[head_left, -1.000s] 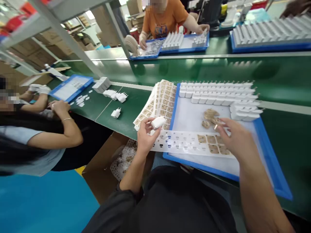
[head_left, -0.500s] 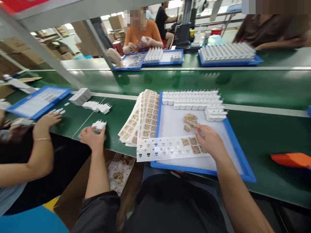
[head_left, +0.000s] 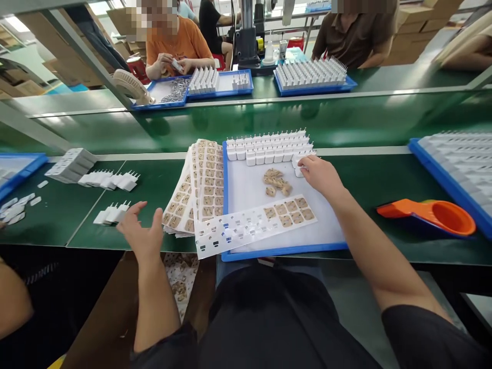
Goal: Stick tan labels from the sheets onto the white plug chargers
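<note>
My left hand [head_left: 143, 230] is over the green table, fingers spread and empty, just right of a small group of white plug pieces [head_left: 111, 213]. My right hand [head_left: 319, 174] reaches over the blue-rimmed tray [head_left: 284, 251], its fingers closed on a white piece at the right end of the rows of white plug pieces [head_left: 271, 148]. A partly used sticker sheet [head_left: 255, 225] lies across the tray's lower left. Above it sits a small pile of tan pieces [head_left: 275, 179]. Stacked sticker sheets [head_left: 207, 179] lie left of the tray.
White blocks [head_left: 73, 165] and more plug pieces [head_left: 109, 179] stand at the left. An orange scoop [head_left: 438, 212] lies right, near another filled tray [head_left: 457, 179]. Across the table, people sit behind trays. A person's arm [head_left: 13, 300] shows at the left edge.
My right hand has left the sticker sheet and moved up to the white pieces. My left hand has let go of a white piece and opened. The view has shifted right.
</note>
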`<state>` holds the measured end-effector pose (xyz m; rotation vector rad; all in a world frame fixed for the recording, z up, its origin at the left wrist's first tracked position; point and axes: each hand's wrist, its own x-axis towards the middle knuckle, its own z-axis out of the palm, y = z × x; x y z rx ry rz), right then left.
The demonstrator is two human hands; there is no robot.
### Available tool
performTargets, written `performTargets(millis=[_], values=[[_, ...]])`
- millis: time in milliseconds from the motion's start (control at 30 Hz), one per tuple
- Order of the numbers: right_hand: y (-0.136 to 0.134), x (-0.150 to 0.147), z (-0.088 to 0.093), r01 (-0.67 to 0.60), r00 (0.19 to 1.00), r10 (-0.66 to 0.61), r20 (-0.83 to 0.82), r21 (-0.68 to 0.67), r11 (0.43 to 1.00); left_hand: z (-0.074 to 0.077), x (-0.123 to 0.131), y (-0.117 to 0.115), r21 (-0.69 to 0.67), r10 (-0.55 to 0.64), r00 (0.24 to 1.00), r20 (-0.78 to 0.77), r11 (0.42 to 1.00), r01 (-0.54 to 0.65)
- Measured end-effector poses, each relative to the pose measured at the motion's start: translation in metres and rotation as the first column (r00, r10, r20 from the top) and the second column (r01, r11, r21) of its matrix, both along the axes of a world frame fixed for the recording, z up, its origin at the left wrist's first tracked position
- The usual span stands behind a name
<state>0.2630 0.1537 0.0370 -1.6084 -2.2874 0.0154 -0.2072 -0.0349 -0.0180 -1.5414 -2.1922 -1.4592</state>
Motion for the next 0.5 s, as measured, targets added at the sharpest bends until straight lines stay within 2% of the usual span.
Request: performTargets(millis=[33, 67, 100, 133, 167, 233, 267, 333, 400, 467, 500], values=[[-0.005, 0.000, 0.002, -0.013, 0.996, 0.015, -0.092, 0.020, 1.000, 0.007, 0.020, -0.003, 0.007, 0.070, 0.997, 0.008, 0.997, -0.070], [-0.012, -0.002, 0.004, -0.028, 0.975, 0.034, -0.218, 0.030, 0.999, 0.014, 0.040, -0.005, -0.005, 0.055, 0.998, 0.019, 0.998, -0.055], [-0.020, -0.005, 0.007, -0.053, 0.927, 0.057, -0.370, 0.021, 0.998, 0.021, 0.062, -0.008, -0.007, -0.028, 0.999, 0.037, 1.000, 0.028], [-0.030, -0.011, 0.009, -0.094, 0.844, 0.074, -0.532, -0.010, 0.996, 0.028, 0.083, -0.009, -0.006, -0.139, 0.988, 0.067, 0.990, 0.140], [-0.040, -0.019, 0.011, -0.158, 0.723, 0.074, -0.687, -0.060, 0.986, 0.034, 0.103, -0.010, -0.034, -0.275, 0.956, 0.103, 0.960, 0.279], [-0.064, -0.040, 0.012, -0.350, 0.438, 0.008, -0.899, -0.163, 0.922, 0.040, 0.140, -0.009, -0.124, -0.495, 0.847, 0.193, 0.844, 0.521], [-0.075, -0.053, 0.011, -0.431, 0.309, -0.045, -0.950, -0.182, 0.884, 0.041, 0.155, -0.008, -0.146, -0.558, 0.791, 0.250, 0.786, 0.600], [-0.096, -0.076, 0.007, -0.560, 0.155, -0.159, -0.975, -0.220, 0.799, 0.039, 0.179, -0.004, -0.123, -0.610, 0.704, 0.364, 0.718, 0.686], [-0.110, -0.092, 0.001, -0.650, 0.141, -0.224, -0.965, -0.260, 0.714, 0.035, 0.194, 0.000, -0.034, -0.612, 0.652, 0.447, 0.717, 0.696], [-0.114, -0.095, -0.005, -0.690, 0.227, -0.180, -0.957, -0.288, 0.664, 0.033, 0.199, 0.002, -0.002, -0.587, 0.653, 0.478, 0.743, 0.669], [-0.111, -0.092, -0.007, -0.680, 0.306, -0.106, -0.946, -0.295, 0.672, 0.034, 0.199, 0.003, -0.026, -0.563, 0.675, 0.476, 0.759, 0.651]])
